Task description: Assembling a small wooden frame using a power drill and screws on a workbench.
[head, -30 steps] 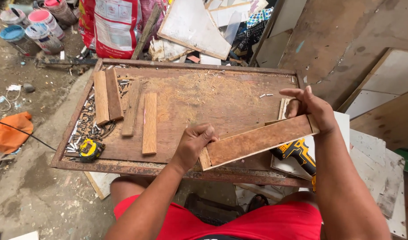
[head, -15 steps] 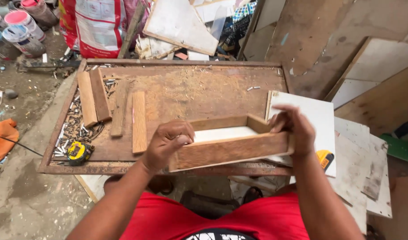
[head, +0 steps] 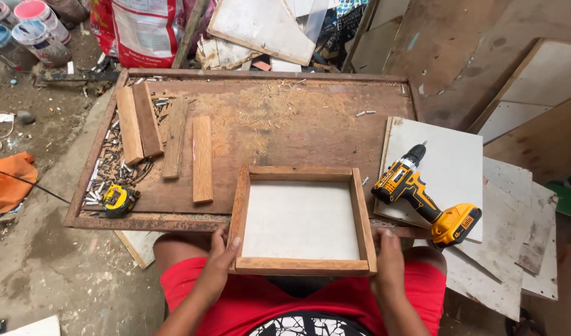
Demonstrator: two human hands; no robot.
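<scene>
Two hands grip a square wooden frame [head: 302, 219] with a white panel: the left hand [head: 220, 258] curls over its near-left corner, the right hand [head: 387, 261] presses its near-right corner. The frame lies flat on the counter's [head: 298, 118] near edge, above the lap. A yellow cordless drill [head: 425, 196] rests just right; four wooden strips [head: 202, 158] and a tape measure [head: 120, 199] lie left.

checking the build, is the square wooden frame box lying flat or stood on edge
Lying flat, open side up: all four rims of the square wooden frame box and its white bottom panel show, with the left hand and right hand at its near corners.
</scene>
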